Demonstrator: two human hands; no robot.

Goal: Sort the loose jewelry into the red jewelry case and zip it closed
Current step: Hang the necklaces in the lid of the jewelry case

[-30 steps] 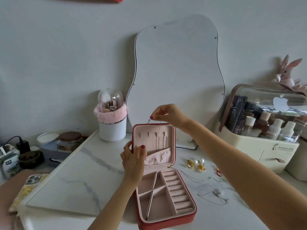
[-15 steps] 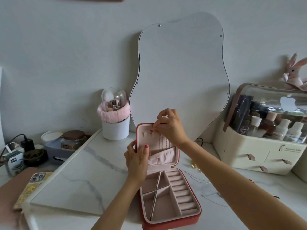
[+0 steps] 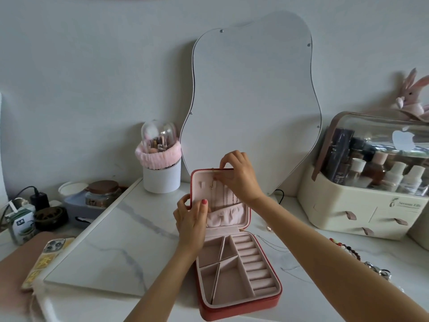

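The red jewelry case [image 3: 276, 299] lies open on the white marble top, its pink lid [image 3: 202, 180] standing upright. My left hand [image 3: 191, 219] grips the lid's left edge, thumb on the pink lining. My right hand [image 3: 239, 174] is at the lid's top, fingers pinching a thin necklace chain [image 3: 212, 182] that hangs down over the lining by the hooks. The tray's compartments and ring rolls [image 3: 255, 263] hold nothing that I can see. A thin silver chain [image 3: 274, 246] lies on the table right of the case, partly hidden by my right forearm. A beaded bracelet [image 3: 346, 248] lies further right.
A wavy mirror [image 3: 250, 101] leans on the wall behind the case. A white brush holder [image 3: 161, 175] stands back left, a cosmetics organizer [image 3: 371, 180] at the right. A phone [image 3: 44, 259], jars and a charger sit at the left edge.
My right hand has come down from above the lid to its top edge, bringing the chain against the lining. The view has shifted left, hiding the pearl earrings.
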